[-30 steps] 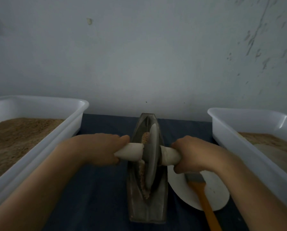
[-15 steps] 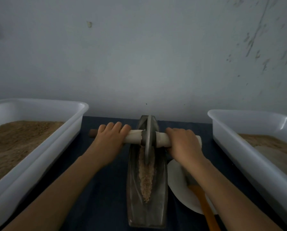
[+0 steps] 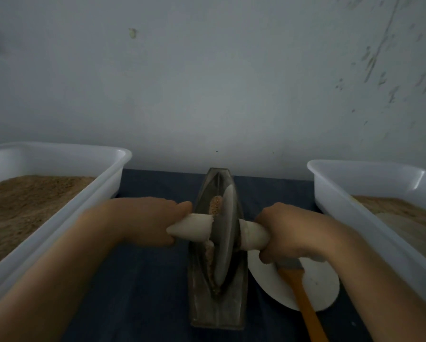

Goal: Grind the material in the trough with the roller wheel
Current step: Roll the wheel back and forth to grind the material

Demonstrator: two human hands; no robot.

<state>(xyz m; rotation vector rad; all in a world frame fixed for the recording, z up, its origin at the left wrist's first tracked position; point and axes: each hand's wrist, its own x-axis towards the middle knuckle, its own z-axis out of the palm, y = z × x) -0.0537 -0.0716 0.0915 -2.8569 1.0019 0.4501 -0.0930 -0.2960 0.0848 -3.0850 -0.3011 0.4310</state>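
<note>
At lower centre of the frame, metal trough (image 3: 218, 314) lies lengthwise on the dark blue surface (image 3: 142, 292). Roller wheel (image 3: 224, 233) sits in its channel, tilted; tan material (image 3: 215, 208) visible alongside the disc. Left hand (image 3: 142, 220) grips the white axle handle (image 3: 191, 228) left of the wheel; right hand (image 3: 293, 230) grips the handle right of it. White plate (image 3: 276, 285) with orange-handled brush (image 3: 303, 299) lower right. White tubs (image 3: 66, 203) of brown powder at both edges.
</note>
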